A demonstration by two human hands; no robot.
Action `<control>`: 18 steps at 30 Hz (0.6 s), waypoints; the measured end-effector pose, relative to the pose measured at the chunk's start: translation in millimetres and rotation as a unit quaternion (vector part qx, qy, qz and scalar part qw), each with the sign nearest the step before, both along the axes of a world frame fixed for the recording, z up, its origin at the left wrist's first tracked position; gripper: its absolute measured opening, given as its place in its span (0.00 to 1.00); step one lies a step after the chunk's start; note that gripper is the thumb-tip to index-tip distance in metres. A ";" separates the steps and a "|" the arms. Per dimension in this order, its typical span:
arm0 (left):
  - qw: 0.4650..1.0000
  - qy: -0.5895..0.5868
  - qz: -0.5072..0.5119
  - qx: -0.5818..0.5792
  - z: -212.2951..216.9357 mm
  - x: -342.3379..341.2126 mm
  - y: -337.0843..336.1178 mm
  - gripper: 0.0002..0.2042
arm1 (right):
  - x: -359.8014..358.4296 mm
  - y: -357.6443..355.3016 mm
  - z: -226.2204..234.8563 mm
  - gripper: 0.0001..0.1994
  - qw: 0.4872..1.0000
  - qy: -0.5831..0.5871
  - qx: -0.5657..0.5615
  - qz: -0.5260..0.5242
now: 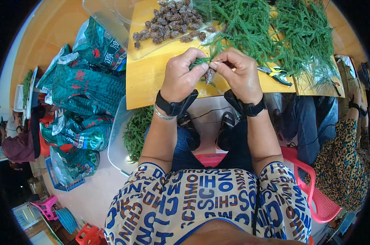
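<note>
Above the front edge of the yellow table [148, 83], my left hand [181, 72] pinches a green artificial pine sprig [199, 62] between thumb and forefinger. My right hand [241, 75] meets it there, thumb and forefinger pinched at the top of a brown pine cone [209, 76]. That cone hangs just below the fingertips, against the sprig's base. Any wire or stem at the pinch is too small to make out. Yellow-and-black pliers [276, 74] lie on the table to the right of my right hand.
A clear plastic tray [137, 50] holds many loose pine cones [168, 22]. Green sprigs [250, 26] are heaped at the far right. Full green bags [83, 87] stand at left, near a clear bin of greenery [138, 132]. Another person [344, 163] sits at right.
</note>
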State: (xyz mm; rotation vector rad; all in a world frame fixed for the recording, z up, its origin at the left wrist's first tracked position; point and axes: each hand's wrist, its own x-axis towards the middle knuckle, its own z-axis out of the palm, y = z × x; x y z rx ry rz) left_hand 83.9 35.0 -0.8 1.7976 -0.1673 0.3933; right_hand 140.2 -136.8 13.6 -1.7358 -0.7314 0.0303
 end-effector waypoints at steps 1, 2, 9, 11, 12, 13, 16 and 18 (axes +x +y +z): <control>1.000 -0.005 0.000 0.010 0.6 -0.4 2.9 0.06 | 1.4 -0.1 3.0 0.03 0.995 -0.098 -0.024 -0.005; 1.000 -0.010 0.001 0.020 1.0 -0.8 5.3 0.06 | 2.9 -0.1 6.3 0.04 0.979 -0.196 -0.047 -0.010; 0.998 -0.020 0.000 0.063 -0.2 1.1 3.8 0.10 | 11.6 -7.4 16.7 0.09 0.923 -0.369 -0.109 0.007; 0.996 -0.030 -0.012 0.078 -0.2 1.2 3.3 0.09 | 14.0 -9.1 16.1 0.09 0.921 -0.371 -0.117 0.026; 0.996 -0.030 -0.013 0.078 -0.1 1.2 2.1 0.09 | 14.2 -9.2 15.0 0.09 0.921 -0.370 -0.117 0.025; 0.998 -0.025 -0.015 0.062 0.1 1.1 -0.2 0.08 | 14.1 -8.9 12.4 0.09 0.933 -0.345 -0.101 0.015; 0.999 -0.016 -0.022 0.029 -0.4 3.0 -6.6 0.07 | 15.5 -8.6 5.6 0.09 0.954 -0.293 -0.069 -0.008; 0.999 -0.013 -0.033 0.026 -4.4 4.6 -8.7 0.07 | 18.8 -7.9 3.0 0.08 0.954 -0.296 -0.038 -0.012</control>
